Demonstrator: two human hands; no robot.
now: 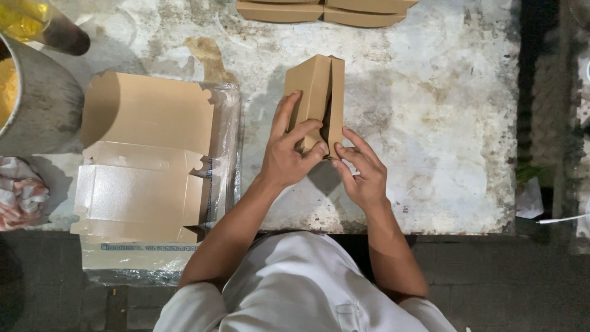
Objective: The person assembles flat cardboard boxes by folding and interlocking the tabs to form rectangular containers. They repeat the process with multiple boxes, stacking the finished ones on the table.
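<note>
A person in a white shirt worked at a worn, stained table (430, 123), both bare hands on a brown cardboard box (316, 92) folded partway up, at centre of frame, slightly above the middle. The left hand (286, 157) gripped the box's near left side, fingers wrapped over the panel & thumb pressing across its lower edge; the right hand (362, 175) pinched the box's near right corner w/ fingertips, so both hands were clenched on the same box. The box stood on the tabletop, its two side panels raised & nearly meeting along a dark central gap. At left of frame, a stack of flat, unfolded box blanks (144, 160) lay in a clear plastic wrapper (224, 154), well apart from the hands. A grey metal pot (43, 110) sat at upper left, w/ a bottle of yellow liquid (34, 21) above it at the corner. A crumpled cloth (21, 193) lay at the left edge, below the pot. More folded brown boxes (322, 11) sat at top centre, along the table's far edge.
</note>
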